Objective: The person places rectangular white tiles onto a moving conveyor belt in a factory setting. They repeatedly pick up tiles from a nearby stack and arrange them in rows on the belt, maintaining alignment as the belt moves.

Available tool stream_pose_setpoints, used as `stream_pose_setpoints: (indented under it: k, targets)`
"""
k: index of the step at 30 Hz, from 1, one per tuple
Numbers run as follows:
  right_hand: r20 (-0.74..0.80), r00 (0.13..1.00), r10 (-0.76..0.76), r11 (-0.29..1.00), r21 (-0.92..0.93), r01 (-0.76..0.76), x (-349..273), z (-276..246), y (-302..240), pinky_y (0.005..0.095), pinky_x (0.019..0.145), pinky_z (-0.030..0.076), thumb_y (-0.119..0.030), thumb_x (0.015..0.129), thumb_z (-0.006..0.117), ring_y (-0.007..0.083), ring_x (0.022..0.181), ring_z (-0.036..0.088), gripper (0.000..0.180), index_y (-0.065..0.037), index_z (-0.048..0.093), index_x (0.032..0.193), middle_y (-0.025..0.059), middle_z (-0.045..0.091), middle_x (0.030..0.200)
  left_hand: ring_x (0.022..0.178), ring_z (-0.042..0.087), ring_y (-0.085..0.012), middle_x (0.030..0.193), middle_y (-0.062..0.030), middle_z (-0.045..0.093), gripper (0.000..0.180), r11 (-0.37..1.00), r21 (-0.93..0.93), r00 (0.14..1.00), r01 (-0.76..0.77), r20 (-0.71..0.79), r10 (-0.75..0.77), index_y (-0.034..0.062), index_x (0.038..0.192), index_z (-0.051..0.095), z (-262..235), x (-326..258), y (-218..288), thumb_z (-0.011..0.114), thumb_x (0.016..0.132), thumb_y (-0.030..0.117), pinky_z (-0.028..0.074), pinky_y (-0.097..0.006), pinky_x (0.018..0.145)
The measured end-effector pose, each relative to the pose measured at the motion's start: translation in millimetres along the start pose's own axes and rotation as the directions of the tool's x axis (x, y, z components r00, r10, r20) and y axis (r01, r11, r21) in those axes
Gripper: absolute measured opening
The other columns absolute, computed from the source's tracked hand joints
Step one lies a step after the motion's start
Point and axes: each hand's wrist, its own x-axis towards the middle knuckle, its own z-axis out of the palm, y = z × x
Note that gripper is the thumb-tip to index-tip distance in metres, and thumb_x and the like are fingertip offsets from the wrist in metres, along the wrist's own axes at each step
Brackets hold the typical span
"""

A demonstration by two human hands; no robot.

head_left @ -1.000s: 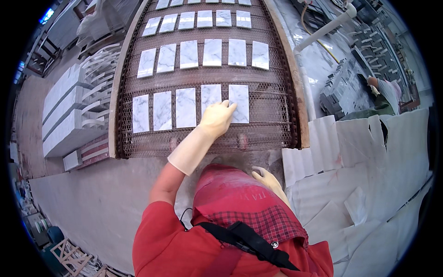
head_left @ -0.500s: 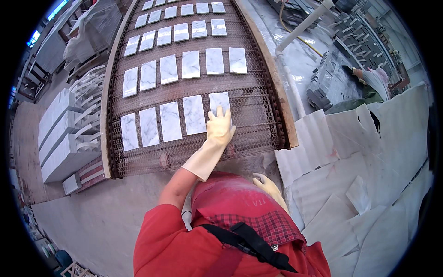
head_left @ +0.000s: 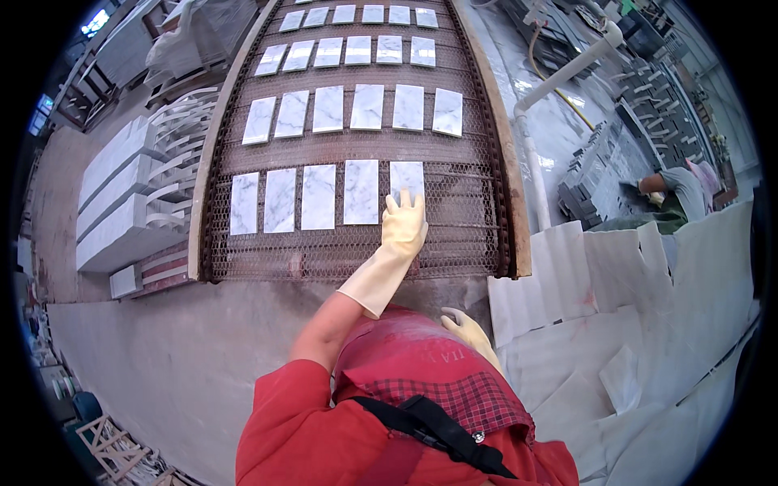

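My left hand [head_left: 403, 231], in a cream rubber glove, reaches over the near end of a wire-mesh conveyor [head_left: 340, 257]. Its fingers are spread flat over the near part of a white, grey-veined marble tile [head_left: 407, 173], covering that end. This tile is the rightmost in the nearest row. Just left of it lies another marble tile [head_left: 361, 192], with several more along the row. My right hand [head_left: 470, 332], gloved alike, hangs low beside my red apron [head_left: 405, 348]. Part of it is hidden by the apron; the visible fingers look loosely apart, with nothing seen in them.
Further rows of tiles [head_left: 369, 107] continue up the belt between wooden side rails [head_left: 519, 235]. Stacked white slabs [head_left: 121, 231] stand on the left. At right are pale sheets [head_left: 583, 340], a white pipe [head_left: 531, 162] and a co-worker [head_left: 685, 190] bending by dark grey pieces.
The view has shifted, so the conveyor sits further right in it. My left hand stays on the rightmost near tile. That row now looks straighter, and my right hand is still low at my side.
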Motion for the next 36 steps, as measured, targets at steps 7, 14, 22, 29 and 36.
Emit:
stream_pose_setpoints:
  k: [7,14,22,29,36]
  targets:
    - [0.034,0.996,-0.079,0.997,-0.004,0.08,14.5,-2.8,13.2,0.0419,0.121,0.047,-0.047,0.106,0.06,0.035,0.144,0.063,0.064,-0.011,0.058,0.159,0.021,0.067,0.153,0.129,0.059,-0.0499,0.136,-0.0251,0.063,0.053,0.953,-0.254,0.959,-0.164,-0.269,0.093,0.0024,0.138,0.064,-9.2,-74.0,-8.2,0.082,0.09,0.018,0.053,-0.056,0.108]
    - [0.114,0.99,-0.087,0.99,0.117,0.073,31.1,10.7,38.4,0.0369,0.088,0.056,-0.041,0.106,0.067,0.02,0.098,0.069,0.06,-0.009,0.062,0.156,0.0113,0.077,0.123,0.128,0.067,-0.0471,0.131,-0.0242,0.075,0.018,0.951,-0.28,0.973,-0.134,-0.217,0.074,0.0056,0.104,0.082,-42.0,-197.7,-26.3,0.08,0.095,0.02,0.049,-0.057,0.117]
    - [0.267,0.962,-0.054,0.982,-0.158,0.1,7.2,26.0,27.2,0.0408,0.105,0.055,-0.042,0.108,0.065,0.0294,0.121,0.074,0.058,0.0,0.066,0.147,0.0232,0.077,0.132,0.138,0.062,-0.0448,0.138,-0.0191,0.074,0.04,0.974,-0.167,0.982,0.155,-0.084,-0.171,0.0051,0.08,0.079,-47.3,-308.2,-20.8,0.07,0.103,0.036,0.043,-0.058,0.123]
    - [0.319,0.942,-0.106,0.93,-0.303,0.208,52.3,45.8,31.7,0.0403,0.094,0.055,-0.042,0.107,0.065,0.0251,0.108,0.072,0.052,-0.003,0.068,0.141,0.0169,0.077,0.12,0.133,0.062,-0.041,0.131,-0.0143,0.073,0.029,0.973,-0.138,0.979,0.182,-0.065,-0.192,0.0065,0.103,0.081,-68.4,-325.0,-55.4,0.069,0.103,0.033,0.045,-0.055,0.118]
    - [0.386,0.921,-0.059,0.874,-0.426,0.235,97.7,112.2,-42.8,0.0386,0.087,0.054,-0.042,0.107,0.064,0.0211,0.099,0.068,0.044,-0.006,0.071,0.13,0.0112,0.074,0.109,0.124,0.065,-0.0339,0.126,-0.0113,0.072,0.037,0.955,-0.159,0.944,0.251,-0.178,-0.277,0.0089,0.134,0.072,-106.9,-365.5,-138.7,0.066,0.104,0.03,0.048,-0.049,0.111]
